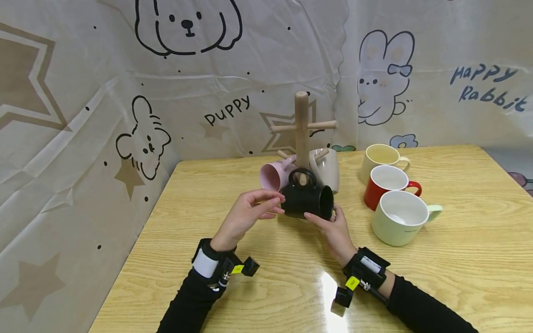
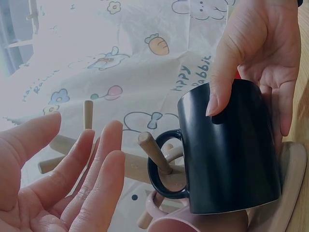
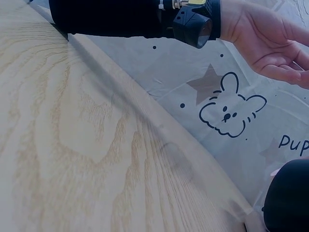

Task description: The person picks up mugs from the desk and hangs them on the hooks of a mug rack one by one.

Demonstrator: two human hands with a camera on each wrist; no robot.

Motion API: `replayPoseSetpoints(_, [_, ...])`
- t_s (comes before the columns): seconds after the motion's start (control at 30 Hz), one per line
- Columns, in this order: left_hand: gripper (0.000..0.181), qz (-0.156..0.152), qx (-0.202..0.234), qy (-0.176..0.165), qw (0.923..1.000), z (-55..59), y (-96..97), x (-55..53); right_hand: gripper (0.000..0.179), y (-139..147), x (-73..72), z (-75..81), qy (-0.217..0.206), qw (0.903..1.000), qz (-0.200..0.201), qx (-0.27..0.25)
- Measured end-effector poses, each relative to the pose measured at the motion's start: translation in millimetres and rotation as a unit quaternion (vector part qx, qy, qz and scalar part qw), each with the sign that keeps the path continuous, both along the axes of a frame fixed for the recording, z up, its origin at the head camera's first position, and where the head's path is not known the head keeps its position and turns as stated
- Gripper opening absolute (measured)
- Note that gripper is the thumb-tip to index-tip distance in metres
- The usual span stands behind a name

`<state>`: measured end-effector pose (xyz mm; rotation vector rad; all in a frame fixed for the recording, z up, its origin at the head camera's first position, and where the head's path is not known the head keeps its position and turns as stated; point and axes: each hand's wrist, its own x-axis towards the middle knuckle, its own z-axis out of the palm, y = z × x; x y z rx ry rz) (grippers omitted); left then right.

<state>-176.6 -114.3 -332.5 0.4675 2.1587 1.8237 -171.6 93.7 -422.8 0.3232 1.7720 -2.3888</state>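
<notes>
At the centre of the head view, the black mug (image 1: 301, 201) lies on its side against the wooden rack (image 1: 301, 125), mouth toward the right of the frame and handle uppermost. In the left wrist view the handle loop appears to sit around a peg, which probably explains the sideways hold. The right hand (image 1: 335, 233) has its grip clamped on the mug near the mouth, thumb in front and fingers behind, presumably to keep the handle in line with the peg. The left hand (image 1: 251, 210) has its grip apart, fingers loosely extended just beside the mug's base and holding nothing. Close behind, the pink mug (image 1: 270, 176) and off-white mug (image 1: 330, 172) crowd the rack, so room is tight there. The yellow mug (image 1: 376, 159), red mug (image 1: 374, 190) and green mug (image 1: 393, 226) stand upright at centre right, limiting sideways movement. The surface's (image 1: 287, 291) back edge runs just behind the rack against the patterned cloth (image 1: 91, 194), and its left edge slants toward the lower left; the lower centre offers more room.
</notes>
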Motion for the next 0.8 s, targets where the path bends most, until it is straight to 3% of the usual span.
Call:
replayPoseSetpoints(0.37, [0.032,-0.003,-0.004,0.002,1.0,-0.2,-0.1,0.5,0.083,-1,0.4,0.4,0.002,1.0,-0.002,0.003])
replayPoseSetpoints(0.8, [0.031,-0.008,-0.001,0.006,0.9999,-0.8,-0.9,0.6,0.09,6,0.7,10.9,0.055,0.9934,-0.078,0.063])
